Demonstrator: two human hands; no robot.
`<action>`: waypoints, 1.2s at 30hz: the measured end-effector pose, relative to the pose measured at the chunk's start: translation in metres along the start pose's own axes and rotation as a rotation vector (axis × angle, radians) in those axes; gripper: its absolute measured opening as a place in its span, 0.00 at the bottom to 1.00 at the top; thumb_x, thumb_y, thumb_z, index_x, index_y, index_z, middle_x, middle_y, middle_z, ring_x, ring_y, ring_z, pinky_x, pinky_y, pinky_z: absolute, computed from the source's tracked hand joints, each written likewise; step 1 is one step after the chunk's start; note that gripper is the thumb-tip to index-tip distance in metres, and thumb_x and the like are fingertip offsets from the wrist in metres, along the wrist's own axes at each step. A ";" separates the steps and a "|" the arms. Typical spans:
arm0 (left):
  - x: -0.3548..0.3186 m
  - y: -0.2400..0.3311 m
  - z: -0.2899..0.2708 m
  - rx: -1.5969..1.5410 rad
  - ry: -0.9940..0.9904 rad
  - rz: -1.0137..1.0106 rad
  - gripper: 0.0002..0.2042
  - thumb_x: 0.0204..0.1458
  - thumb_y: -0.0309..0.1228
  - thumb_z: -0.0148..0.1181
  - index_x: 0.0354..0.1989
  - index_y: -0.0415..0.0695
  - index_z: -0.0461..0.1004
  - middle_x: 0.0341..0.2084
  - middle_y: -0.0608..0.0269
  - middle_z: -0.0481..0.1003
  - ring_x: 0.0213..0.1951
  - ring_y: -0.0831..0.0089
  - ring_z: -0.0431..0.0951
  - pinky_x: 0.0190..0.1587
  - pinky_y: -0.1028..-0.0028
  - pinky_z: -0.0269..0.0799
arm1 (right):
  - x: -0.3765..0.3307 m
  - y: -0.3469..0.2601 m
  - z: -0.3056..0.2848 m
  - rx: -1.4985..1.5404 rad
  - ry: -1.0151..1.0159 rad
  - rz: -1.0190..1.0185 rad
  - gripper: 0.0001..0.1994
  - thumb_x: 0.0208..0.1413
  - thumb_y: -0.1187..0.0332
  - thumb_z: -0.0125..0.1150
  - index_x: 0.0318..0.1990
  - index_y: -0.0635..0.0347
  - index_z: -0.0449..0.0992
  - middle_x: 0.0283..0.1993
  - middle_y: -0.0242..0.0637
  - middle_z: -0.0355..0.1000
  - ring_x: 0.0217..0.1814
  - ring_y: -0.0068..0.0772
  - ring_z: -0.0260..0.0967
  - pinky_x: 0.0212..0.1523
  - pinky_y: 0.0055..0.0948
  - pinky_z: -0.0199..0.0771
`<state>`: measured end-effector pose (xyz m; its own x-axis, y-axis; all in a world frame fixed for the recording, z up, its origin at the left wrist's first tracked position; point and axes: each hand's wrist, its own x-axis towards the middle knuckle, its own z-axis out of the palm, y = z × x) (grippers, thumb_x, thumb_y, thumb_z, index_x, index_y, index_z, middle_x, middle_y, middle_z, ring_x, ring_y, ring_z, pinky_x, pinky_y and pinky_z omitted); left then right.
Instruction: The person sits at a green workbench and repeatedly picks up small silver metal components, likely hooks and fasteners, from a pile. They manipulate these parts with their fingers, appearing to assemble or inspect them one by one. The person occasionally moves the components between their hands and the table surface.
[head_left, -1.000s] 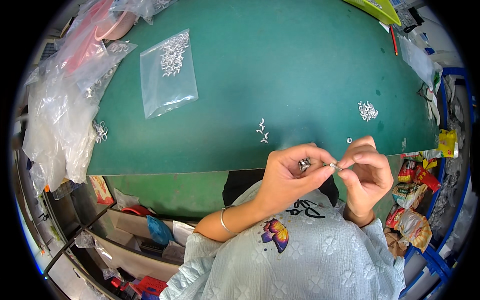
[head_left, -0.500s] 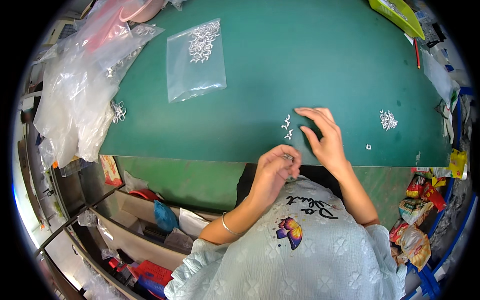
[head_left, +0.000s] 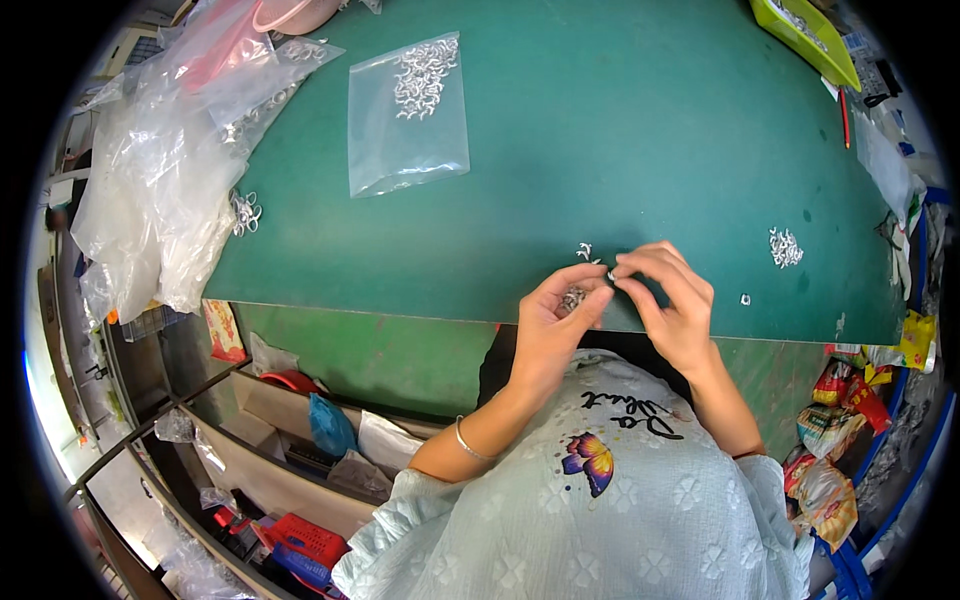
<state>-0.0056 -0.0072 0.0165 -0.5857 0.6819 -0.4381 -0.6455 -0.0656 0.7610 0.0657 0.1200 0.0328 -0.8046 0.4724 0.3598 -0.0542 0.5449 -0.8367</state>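
Observation:
Above the table's near edge, my left hand (head_left: 548,325) is closed around several small silvery metal pieces (head_left: 572,299) lying in its curled fingers. My right hand (head_left: 677,305) is beside it, thumb and forefinger pinched on a small silvery metal piece (head_left: 611,277) right by the left fingertips. Its exact shape is too small to make out. Just beyond the fingers, a few loose curved silvery pieces (head_left: 586,252) lie on the green tabletop (head_left: 560,120), partly hidden by my left hand.
A clear plastic bag (head_left: 400,155) with many curved pieces lies farther back. Large plastic bags (head_left: 150,200) and silvery rings (head_left: 245,213) are at left. To the right sit a small pile of silvery pieces (head_left: 785,248), one square piece (head_left: 745,299) and a yellow-green basket (head_left: 815,45).
My right hand has come down and closed its fingertips on a small piece beside the left hand. My left hand has turned, showing the pieces held in it. The view has shifted slightly.

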 end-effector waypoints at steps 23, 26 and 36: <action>-0.014 0.011 0.014 0.175 0.063 0.120 0.06 0.52 0.21 0.54 0.37 0.36 0.75 0.25 0.72 0.69 0.24 0.89 0.62 0.22 0.87 0.55 | -0.014 0.002 -0.038 -0.011 0.250 0.206 0.11 0.41 0.84 0.60 0.36 0.67 0.74 0.30 0.35 0.73 0.36 0.27 0.66 0.37 0.24 0.64; -0.010 0.005 -0.004 0.108 0.100 0.048 0.09 0.56 0.27 0.50 0.38 0.34 0.73 0.17 0.75 0.62 0.19 0.88 0.56 0.21 0.86 0.51 | -0.025 0.039 -0.085 -0.322 0.482 0.283 0.12 0.45 0.82 0.59 0.39 0.65 0.74 0.30 0.30 0.71 0.35 0.21 0.64 0.37 0.21 0.61; -0.004 0.002 -0.012 -0.135 0.102 -0.023 0.11 0.60 0.30 0.42 0.45 0.36 0.67 0.17 0.70 0.59 0.17 0.85 0.54 0.19 0.83 0.50 | -0.025 0.031 -0.068 -0.450 0.248 0.263 0.13 0.42 0.80 0.62 0.39 0.62 0.74 0.34 0.35 0.73 0.37 0.33 0.68 0.41 0.30 0.67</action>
<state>-0.0105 -0.0191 0.0139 -0.6121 0.6074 -0.5064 -0.7153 -0.1524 0.6820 0.1245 0.1721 0.0264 -0.5914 0.7507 0.2945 0.4298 0.6024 -0.6726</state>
